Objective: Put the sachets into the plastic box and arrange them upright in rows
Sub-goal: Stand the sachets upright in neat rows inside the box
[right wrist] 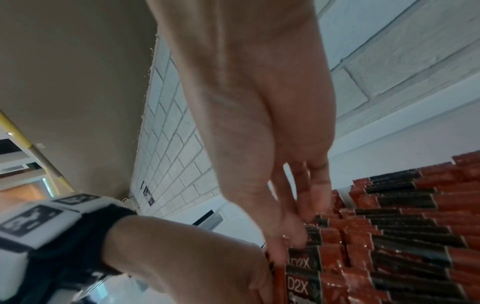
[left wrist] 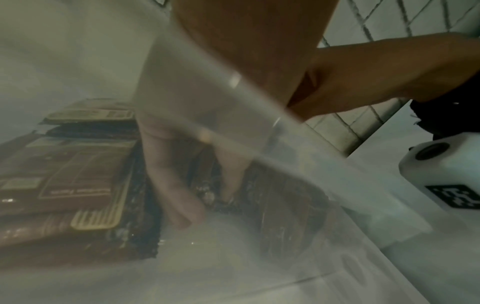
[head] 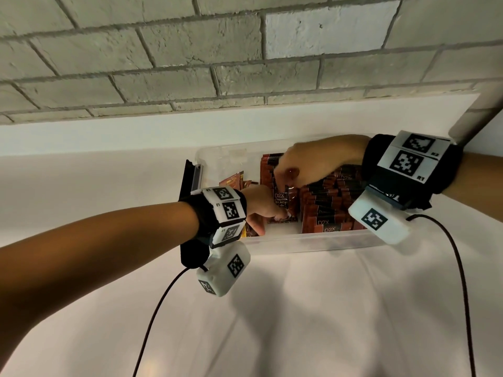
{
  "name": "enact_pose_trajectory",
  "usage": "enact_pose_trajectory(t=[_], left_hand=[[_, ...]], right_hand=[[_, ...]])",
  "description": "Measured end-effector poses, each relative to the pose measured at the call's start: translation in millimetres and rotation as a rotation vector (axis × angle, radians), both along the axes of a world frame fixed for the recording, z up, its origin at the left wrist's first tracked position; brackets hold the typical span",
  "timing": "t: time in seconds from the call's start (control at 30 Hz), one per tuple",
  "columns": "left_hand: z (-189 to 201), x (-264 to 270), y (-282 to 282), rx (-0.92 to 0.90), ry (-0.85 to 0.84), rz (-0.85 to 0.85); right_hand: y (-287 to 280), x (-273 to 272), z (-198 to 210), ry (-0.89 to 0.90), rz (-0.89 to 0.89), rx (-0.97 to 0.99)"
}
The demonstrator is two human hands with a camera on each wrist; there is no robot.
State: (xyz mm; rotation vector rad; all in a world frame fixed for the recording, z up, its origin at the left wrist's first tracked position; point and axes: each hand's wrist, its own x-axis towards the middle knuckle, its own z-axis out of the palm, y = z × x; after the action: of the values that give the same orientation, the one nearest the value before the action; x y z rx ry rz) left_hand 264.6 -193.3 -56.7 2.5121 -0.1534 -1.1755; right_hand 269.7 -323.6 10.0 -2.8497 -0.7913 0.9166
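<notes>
- We see a clear plastic box [head: 299,244] on a white table [head: 299,308], with both hands inside it; a brick wall [head: 190,50] is behind
- Our left hand [head: 262,205] curls its fingers [left wrist: 179,197] round the bottom of a small bunch of red and black D2X sachets [head: 283,205]; the bunch stands upright between the two hands
- Our right hand [head: 313,161] comes down from above; its fingertips [right wrist: 291,232] are close together and pinch the top edges of the same bunch
- To the right of the fingers, many more sachets [head: 329,202] stand upright in tight rows [right wrist: 405,232]
- To the left of the left fingers, a few sachets lie flat in a loose pile [left wrist: 70,185] on the box floor
- Just outside the box, past its left end, a black and grey bar [head: 190,180] lies on the table; we cannot tell what it is
</notes>
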Motion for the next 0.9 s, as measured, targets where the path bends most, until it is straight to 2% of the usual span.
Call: enact_pose_trajectory(t=[0.07, 0.17, 0.23, 0.3, 0.4, 0.43, 0.53, 0.63, 0.77, 0.9], left_hand=[[0.2, 0.3, -0.7, -0.007, -0.002, -0.001], [8.7, 2.9, 4.5, -0.046, 0.019, -0.055], [20.8, 11.0, 9.1, -0.092, 0.02, -0.112], [37.8, 22.2, 16.4, -0.074, -0.072, -0.145], [55.4, 42.3, 30.0, 0.119, -0.329, -0.42], [56.7, 47.1, 34.2, 0.182, -0.336, -0.507], [54.7, 51.3, 39.9, 0.352, -0.161, -0.736], [45.9, 43.5, 36.1, 0.377, -0.05, -0.914], [29.6, 33.2, 34.2, 0.483, -0.112, -1.136], [21.7, 30.6, 36.2, 0.542, -0.222, -1.236]], right_hand=[[8.0, -7.8, -0.7, 0.106, 0.127, -0.169], [15.3, -15.8, -9.9, 0.122, 0.224, -0.364], [15.8, -15.3, -12.4, 0.118, 0.214, -0.411], [15.8, -12.8, -11.1, 0.149, 0.2, -0.394], [18.2, -10.6, -10.4, 0.171, 0.191, -0.353], [19.8, -11.6, -10.6, 0.177, 0.195, -0.358], [25.9, -14.6, -14.4, 0.182, 0.198, -0.425], [28.0, -13.9, -21.6, 0.147, 0.202, -0.5], [29.6, -15.0, -23.1, 0.128, 0.227, -0.549], [29.8, -18.6, -20.6, 0.133, 0.252, -0.539]])
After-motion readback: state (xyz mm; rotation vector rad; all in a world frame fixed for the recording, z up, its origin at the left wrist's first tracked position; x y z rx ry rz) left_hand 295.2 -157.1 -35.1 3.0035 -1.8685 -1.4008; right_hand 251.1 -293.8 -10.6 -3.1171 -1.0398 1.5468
